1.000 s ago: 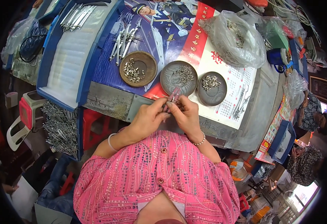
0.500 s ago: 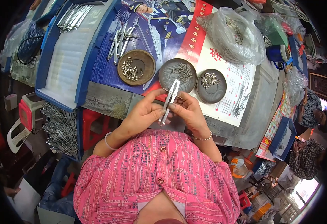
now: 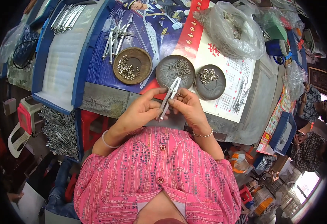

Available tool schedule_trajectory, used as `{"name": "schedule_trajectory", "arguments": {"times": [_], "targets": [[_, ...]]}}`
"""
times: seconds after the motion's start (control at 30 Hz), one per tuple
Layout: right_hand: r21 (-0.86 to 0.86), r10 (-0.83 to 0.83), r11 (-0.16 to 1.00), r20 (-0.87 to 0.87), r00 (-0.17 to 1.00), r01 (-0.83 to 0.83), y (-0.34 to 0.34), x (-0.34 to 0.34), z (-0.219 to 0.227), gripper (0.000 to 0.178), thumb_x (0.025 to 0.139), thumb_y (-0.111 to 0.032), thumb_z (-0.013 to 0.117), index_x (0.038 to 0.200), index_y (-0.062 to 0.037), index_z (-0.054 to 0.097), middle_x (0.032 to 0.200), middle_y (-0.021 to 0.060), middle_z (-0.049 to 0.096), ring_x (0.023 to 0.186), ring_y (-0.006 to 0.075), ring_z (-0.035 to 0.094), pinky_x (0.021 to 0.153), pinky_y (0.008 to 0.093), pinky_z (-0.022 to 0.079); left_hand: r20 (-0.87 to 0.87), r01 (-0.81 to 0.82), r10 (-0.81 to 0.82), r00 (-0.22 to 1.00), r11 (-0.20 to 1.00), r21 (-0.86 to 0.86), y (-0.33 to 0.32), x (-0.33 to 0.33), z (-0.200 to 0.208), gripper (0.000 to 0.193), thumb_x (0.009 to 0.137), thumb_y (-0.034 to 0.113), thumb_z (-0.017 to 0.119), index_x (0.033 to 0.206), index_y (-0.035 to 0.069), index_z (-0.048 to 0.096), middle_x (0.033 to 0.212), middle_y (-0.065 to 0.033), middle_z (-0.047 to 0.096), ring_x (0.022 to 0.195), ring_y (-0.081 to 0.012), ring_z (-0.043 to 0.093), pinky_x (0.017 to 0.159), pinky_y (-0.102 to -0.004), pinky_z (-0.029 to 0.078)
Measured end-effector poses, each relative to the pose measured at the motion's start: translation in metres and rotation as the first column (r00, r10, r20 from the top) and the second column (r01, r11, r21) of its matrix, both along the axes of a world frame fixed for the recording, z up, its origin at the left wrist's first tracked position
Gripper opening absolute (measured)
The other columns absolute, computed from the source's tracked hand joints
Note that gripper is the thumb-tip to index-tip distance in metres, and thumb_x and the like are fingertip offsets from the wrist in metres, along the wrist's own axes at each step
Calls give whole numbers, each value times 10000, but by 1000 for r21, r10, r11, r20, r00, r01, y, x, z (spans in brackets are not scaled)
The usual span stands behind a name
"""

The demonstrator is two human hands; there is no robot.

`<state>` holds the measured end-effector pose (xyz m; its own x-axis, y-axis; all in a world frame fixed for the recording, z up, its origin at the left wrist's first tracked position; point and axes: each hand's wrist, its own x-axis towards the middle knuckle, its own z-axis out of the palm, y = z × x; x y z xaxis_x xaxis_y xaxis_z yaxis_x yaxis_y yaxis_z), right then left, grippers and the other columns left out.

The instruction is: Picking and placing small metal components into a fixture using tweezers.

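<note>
Silver metal piece (image 3: 174,89), long and narrow, sits between both hands, just in front of the chest. Left hand (image 3: 144,109) and right hand (image 3: 187,107) are close together, both gripping it: right thumb pressed about mid-length, left thumb on the lower part. A thin rod seems to cross it near the left index finger; too small to be sure.

Key relation: long axis runs away from the body, near end lower left, far end tipped slightly right. Far tip overlaps the near part of the middle bowl (image 3: 163,74) in view; whether it touches, can't tell. Neither hand is nearer, since both are on it.

Next out, on the surface (image 3: 107,98): middle bowl holds small grey parts. Brown bowl (image 3: 143,61) to its left and dark bowl (image 3: 215,92) just to its right both hold short shiny cylinders. All three stand on a poster (image 3: 93,67). Loose pile of metal strips (image 3: 115,39) beyond the brown bowl, clear plastic bag (image 3: 251,41) far right.

Left edge: blue tray (image 3: 59,67), white-lined, more strips at its far end. Below it, a heap of metal strips (image 3: 59,130) and a red stool (image 3: 92,125). Room: cluttered, co-worker (image 3: 308,151) in a patterned top, far right.
</note>
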<state>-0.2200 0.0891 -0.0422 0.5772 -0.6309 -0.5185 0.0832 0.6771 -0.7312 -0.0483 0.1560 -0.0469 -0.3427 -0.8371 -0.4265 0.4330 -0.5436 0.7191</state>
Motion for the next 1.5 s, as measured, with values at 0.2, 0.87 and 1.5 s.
{"name": "schedule_trajectory", "arguments": {"times": [0.2, 0.87, 1.5], "targets": [[-19, -19, 1000, -27, 999, 18, 2, 3, -3, 185, 820, -69, 594, 988, -11, 543, 785, 3, 577, 605, 45, 491, 545, 173, 396, 16, 2, -2, 1000, 1000, -17, 1, -1, -2, 555, 857, 1, 487, 1341, 35, 217, 919, -115, 618, 838, -143, 595, 742, -260, 456], [-257, 90, 958, -145, 985, -125, 6, 3, -13, 164, 860, -125, 571, 954, 6, 541, 856, 25, 590, 631, 38, 495, 526, 174, 393, 245, -28, 83, 966, 975, -221, -6, 2, -8, 424, 853, 36, 526, 1252, -1, 387, 960, -61, 566, 846, -93, 561, 733, -229, 456], [-187, 114, 973, -135, 984, -138, 2, 1, -15, 181, 876, -139, 530, 974, 12, 542, 803, 13, 559, 628, 38, 487, 547, 175, 401, 113, -151, 160, 981, 985, -84, -10, -5, -9, 393, 848, 29, 553, 1217, 7, 421, 831, -22, 537, 744, -72, 554, 657, -192, 455]]}}
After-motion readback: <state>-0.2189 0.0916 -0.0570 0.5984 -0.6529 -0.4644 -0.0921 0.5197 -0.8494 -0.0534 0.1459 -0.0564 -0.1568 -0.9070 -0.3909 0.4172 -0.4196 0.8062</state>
